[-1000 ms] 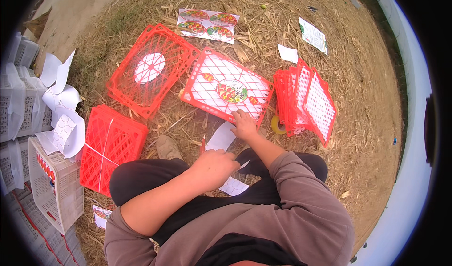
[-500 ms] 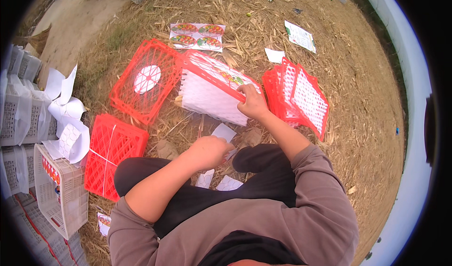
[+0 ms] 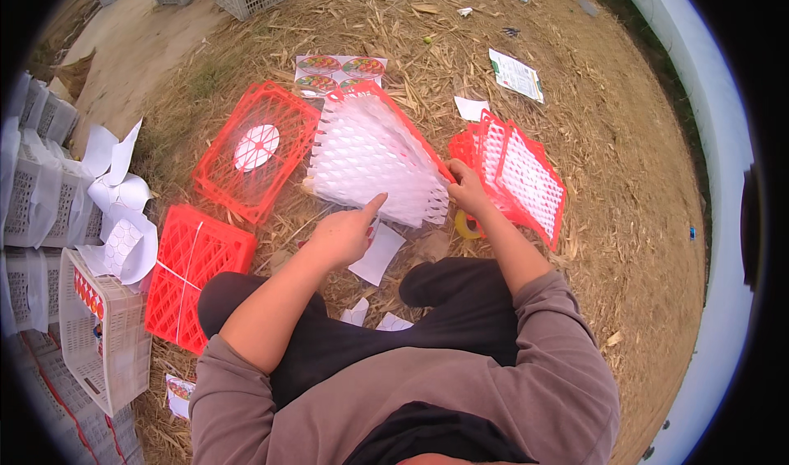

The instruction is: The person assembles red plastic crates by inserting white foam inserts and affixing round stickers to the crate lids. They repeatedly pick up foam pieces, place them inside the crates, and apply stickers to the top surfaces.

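My right hand (image 3: 468, 189) grips the near right end of a red plastic lattice panel (image 3: 415, 132), which is tilted up on its long edge. White foam netting (image 3: 370, 157) spreads across the side of the panel facing me, its lower edge fanned out in layers. My left hand (image 3: 341, 233) is just below the netting, index finger stretched toward it and the other fingers curled; nothing shows in it. Whether that fingertip touches the netting I cannot tell. Under the left hand a white sheet of paper (image 3: 378, 255) lies on the straw. A yellow tape roll (image 3: 468, 225) sits below my right wrist.
Right of my right hand lean red panels with white netting (image 3: 526, 177). To the left lie a red crate panel (image 3: 255, 148) and a tied red stack (image 3: 201, 272). A sheet of oval labels (image 3: 341, 70) is behind. Pale crates (image 3: 107, 325) line the left side.
My right hand has drawn the panel's end nearer and tipped it, so more netting shows and its label is hidden. My left hand has moved left and up, extending its index finger.
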Motion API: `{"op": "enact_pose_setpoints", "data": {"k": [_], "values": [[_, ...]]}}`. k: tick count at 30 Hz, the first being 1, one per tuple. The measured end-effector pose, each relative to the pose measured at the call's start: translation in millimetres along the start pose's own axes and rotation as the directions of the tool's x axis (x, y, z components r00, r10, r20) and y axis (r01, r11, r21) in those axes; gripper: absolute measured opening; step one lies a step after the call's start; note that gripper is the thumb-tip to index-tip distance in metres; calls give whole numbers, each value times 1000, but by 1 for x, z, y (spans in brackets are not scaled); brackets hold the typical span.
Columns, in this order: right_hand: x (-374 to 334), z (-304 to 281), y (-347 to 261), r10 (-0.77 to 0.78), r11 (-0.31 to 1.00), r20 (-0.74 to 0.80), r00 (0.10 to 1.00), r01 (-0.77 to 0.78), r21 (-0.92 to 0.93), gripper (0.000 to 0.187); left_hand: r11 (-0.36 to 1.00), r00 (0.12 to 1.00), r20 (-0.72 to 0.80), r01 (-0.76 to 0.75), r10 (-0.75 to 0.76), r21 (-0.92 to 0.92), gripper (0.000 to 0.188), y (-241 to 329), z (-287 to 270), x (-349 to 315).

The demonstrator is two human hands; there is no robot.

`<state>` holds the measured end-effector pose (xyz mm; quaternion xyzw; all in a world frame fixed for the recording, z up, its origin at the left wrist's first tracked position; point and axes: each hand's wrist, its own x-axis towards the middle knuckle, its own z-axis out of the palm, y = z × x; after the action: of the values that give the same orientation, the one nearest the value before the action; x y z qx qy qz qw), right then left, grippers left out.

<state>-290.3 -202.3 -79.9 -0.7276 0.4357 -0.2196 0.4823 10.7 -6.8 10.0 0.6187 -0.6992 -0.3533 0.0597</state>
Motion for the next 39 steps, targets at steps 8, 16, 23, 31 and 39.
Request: {"op": "enact_pose_setpoints", "data": {"k": [8,16,23,31,39], "values": [[-13,-27,-56,-12,990,125,992,-6,144,51,973,970,-93,229,-227,22,97,-13,2,38],[-52,-60,-66,95,841,-49,994,-54,539,72,976,964,-158,216,-214,-5,85,-38,18,63],[-56,-104,-48,148,658,-387,910,202,725,63,985,980,-110,168,-164,26,69,-50,42,68],[-85,-197,70,650,395,-544,531,375,839,37,993,993,0,117,-117,-30,65,-13,20,56],[-83,-168,128,926,161,-110,362,-113,980,27,997,996,71,64,-61,-38,55,3,4,45]]}}
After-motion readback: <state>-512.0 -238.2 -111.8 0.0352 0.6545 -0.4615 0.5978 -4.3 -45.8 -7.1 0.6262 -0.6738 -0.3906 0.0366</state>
